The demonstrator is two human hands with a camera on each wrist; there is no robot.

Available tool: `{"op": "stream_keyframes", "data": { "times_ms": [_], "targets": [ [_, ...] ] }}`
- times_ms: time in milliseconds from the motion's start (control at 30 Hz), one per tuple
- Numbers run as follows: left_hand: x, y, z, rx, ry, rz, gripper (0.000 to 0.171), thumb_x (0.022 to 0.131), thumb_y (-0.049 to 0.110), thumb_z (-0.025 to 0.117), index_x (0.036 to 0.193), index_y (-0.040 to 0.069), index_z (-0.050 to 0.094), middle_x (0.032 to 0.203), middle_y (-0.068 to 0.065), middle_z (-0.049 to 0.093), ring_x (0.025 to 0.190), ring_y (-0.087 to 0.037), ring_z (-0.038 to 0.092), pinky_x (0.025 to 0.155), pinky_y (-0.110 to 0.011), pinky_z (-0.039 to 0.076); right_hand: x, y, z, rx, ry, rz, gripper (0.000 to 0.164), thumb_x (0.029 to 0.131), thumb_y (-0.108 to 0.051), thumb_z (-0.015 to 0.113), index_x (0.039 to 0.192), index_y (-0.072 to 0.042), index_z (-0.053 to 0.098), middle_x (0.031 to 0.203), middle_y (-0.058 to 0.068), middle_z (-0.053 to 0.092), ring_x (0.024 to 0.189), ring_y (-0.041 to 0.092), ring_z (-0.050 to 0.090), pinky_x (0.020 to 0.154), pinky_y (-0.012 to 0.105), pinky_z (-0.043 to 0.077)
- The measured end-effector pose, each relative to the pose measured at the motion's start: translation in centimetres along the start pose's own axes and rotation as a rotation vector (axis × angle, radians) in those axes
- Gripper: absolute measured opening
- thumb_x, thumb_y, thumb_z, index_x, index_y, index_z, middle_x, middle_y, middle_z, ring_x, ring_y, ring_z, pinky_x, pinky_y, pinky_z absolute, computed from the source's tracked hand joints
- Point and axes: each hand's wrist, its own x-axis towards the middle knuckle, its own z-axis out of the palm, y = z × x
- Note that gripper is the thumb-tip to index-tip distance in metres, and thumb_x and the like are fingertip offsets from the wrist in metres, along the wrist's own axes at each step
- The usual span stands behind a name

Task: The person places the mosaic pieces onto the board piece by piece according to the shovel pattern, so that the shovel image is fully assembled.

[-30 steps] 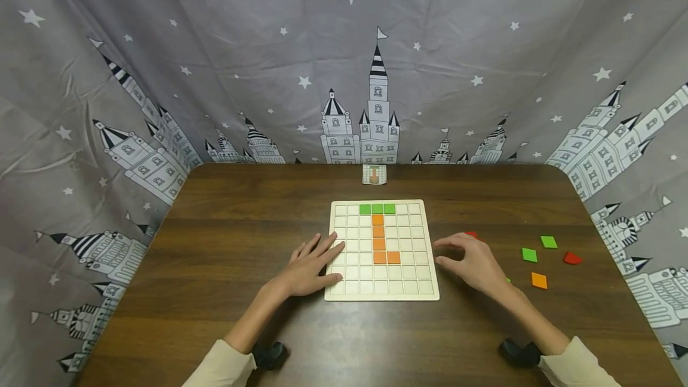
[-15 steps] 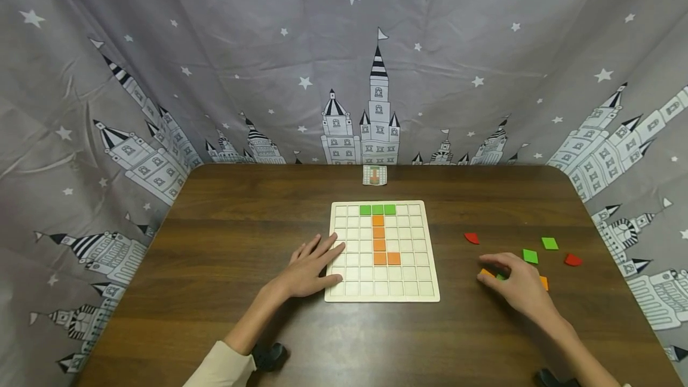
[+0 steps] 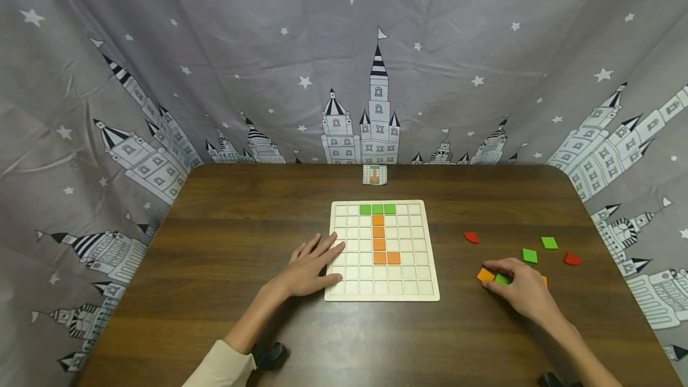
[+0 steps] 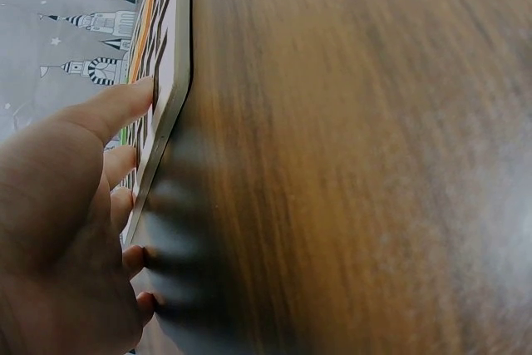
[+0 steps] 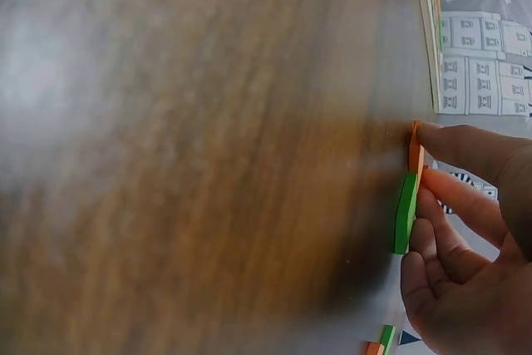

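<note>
Orange tile [image 3: 485,275]: on the tabletop [image 3: 430,339], right of the board [image 3: 408,288], a stretch of wood between their edges.
Right hand [image 3: 522,289]: thumb and forefinger pinch the orange tile.
Green tile [image 3: 501,279]: just beside it, within the hand's curve.
Left hand [image 3: 310,266]: fingers spread, resting over the board's left edge.
Far side: small card [image 3: 374,175], past the board.
</note>
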Motion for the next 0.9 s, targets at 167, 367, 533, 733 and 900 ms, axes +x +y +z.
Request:
{"op": "stream_keyframes", "data": {
  "times_ms": [167,367,533,733,900],
  "targets": [
    [0.0,0.1,0.0,0.001,0.004,0.006,0.068,0.101,0.044,0.055,0.159,0.017,0.032,0.165,-0.009,0.017,0.150,-0.041,0.006,0.111,-0.068,0.006,0.1,0.0,-0.1,-0.011,-0.003,-0.025,0.030,0.083,-0.013,0.081,0.111,-0.002,0.076,0.110,0.014,0.070,0.105,0.041,0.063,0.088,0.057,0.047],
    [0.0,0.1,-0.1,0.004,0.007,0.007,0.068,0.101,0.043,0.055,0.159,0.016,0.032,0.165,-0.009,0.018,0.149,-0.041,0.007,0.111,-0.068,0.006,0.2,0.1,-0.1,-0.035,-0.010,-0.040,0.031,0.083,-0.012,0.082,0.111,-0.002,0.077,0.107,0.011,0.070,0.103,0.038,0.063,0.087,0.055,0.048],
    [-0.1,0.1,0.0,-0.007,0.030,0.020,0.069,0.100,0.043,0.057,0.158,0.015,0.033,0.164,-0.011,0.020,0.149,-0.043,0.008,0.110,-0.068,0.006,0.3,0.1,-0.4,-0.051,-0.041,-0.064,0.034,0.081,-0.012,0.083,0.112,-0.001,0.076,0.105,0.008,0.070,0.099,0.035,0.063,0.082,0.051,0.049],
    [0.0,-0.3,0.5,0.002,0.045,0.026,0.070,0.100,0.045,0.056,0.159,0.017,0.031,0.165,-0.009,0.018,0.149,-0.041,0.008,0.111,-0.068,0.006,0.6,0.1,-0.5,-0.054,-0.059,-0.064,0.032,0.081,-0.008,0.081,0.112,0.001,0.075,0.107,0.014,0.070,0.099,0.038,0.064,0.082,0.054,0.050],
    [0.0,-0.1,0.4,0.001,0.039,0.022,0.069,0.099,0.042,0.059,0.158,0.015,0.033,0.165,-0.011,0.019,0.149,-0.042,0.009,0.111,-0.068,0.006,1.0,-0.5,-0.4,-0.042,-0.046,-0.048,0.030,0.082,-0.007,0.078,0.111,-0.001,0.075,0.110,0.016,0.070,0.093,0.031,0.066,0.077,0.049,0.053]
  ]
}}
